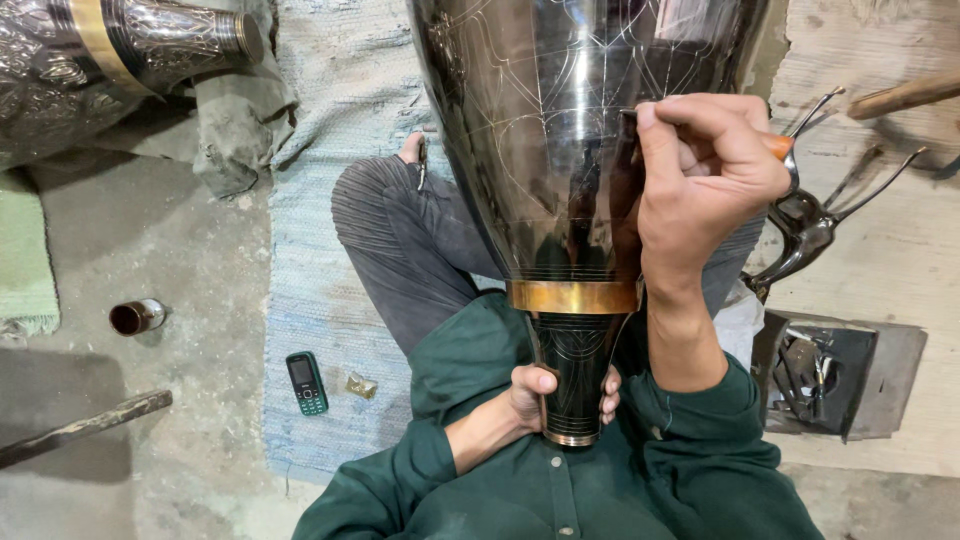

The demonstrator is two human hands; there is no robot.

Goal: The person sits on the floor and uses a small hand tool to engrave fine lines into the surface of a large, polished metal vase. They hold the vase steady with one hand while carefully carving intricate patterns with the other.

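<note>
The person sits on a pale blue woven mat (320,300) with a large dark metal vase (560,130) laid across the lap, its wide body toward the top of the view and its narrow foot toward the chest. Fine engraved lines cover the polished body, and a brass band (572,296) rings it where it narrows. The left hand (545,395) is closed around the vase's foot, thumb on one side and fingers on the other, just above the green shirt. The right hand (705,175) is curled shut against the vase's right flank, gripping a small tool with an orange end (780,146); its working tip is hidden behind the fingers. On the mat near its left edge lie a small mobile phone (306,383) and a bit of brass (361,385) just beside it. On the concrete floor further left lies a small metal cup (137,316). Another decorated vessel (110,50) lies at the top left corner.
</note>
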